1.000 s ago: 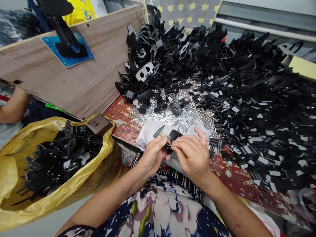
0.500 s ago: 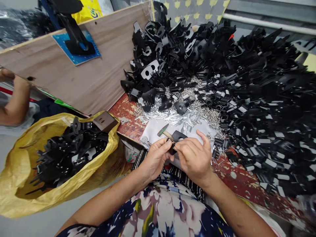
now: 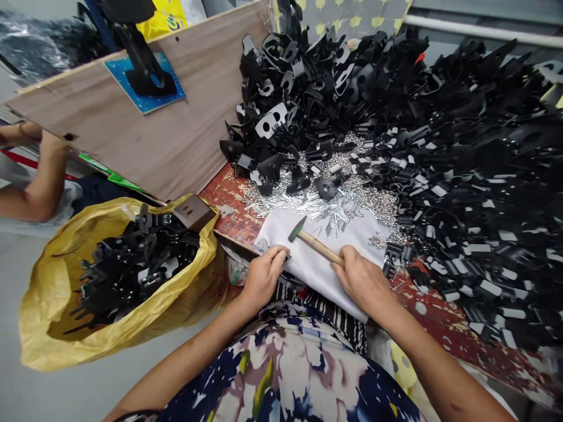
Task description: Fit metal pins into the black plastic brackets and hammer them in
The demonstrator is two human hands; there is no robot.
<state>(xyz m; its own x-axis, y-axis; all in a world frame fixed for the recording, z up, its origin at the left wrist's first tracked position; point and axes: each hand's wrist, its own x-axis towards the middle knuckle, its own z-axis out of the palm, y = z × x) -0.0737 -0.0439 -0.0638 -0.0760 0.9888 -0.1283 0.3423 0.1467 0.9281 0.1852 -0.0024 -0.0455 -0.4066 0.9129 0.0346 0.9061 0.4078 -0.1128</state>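
My right hand [image 3: 363,281] is closed around the wooden handle of a small hammer [image 3: 321,246]. The hammer's dark, green-marked head points up and left over a pale grey cloth [image 3: 373,231]. Beside the cloth's left edge, my left hand [image 3: 265,274] pinches a black plastic clip [image 3: 287,275], mostly hidden under the fingers. Beyond the hammer head lie many thin metal pins [image 3: 308,202]. Small metal springs [image 3: 380,199] are heaped to their right.
Loose black clip pieces [image 3: 440,146] cover the back and right of the worn red bench [image 3: 226,196]. At left stands a yellow sack [image 3: 39,293] with black clips and a brown block [image 3: 193,212] inside. Behind a wooden board [image 3: 193,99] another person's arm [image 3: 50,176] shows.
My hands have moved apart. The right hand has taken hold of the hammer, which lay on the cloth. The left hand has shifted slightly left with the clip.
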